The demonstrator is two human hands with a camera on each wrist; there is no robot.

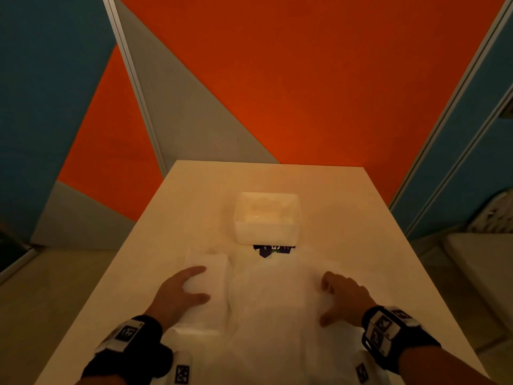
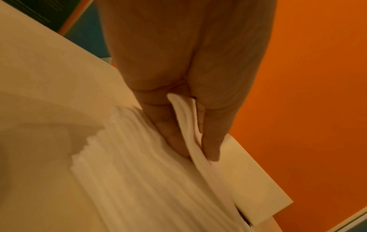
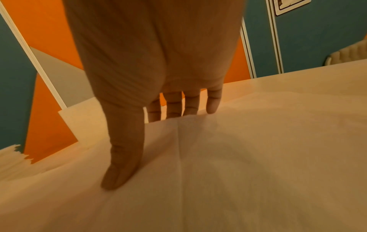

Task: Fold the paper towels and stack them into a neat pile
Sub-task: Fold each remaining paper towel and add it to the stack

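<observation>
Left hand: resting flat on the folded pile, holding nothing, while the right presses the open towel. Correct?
Not quite. In the left wrist view the left hand pinches a towel edge between thumb and finger above the folded pile. The right hand does press the open towel.

Pale surface, white tub near its far middle; dark packet just in front of the tub; folded pile at left, spread towel beside it
</observation>
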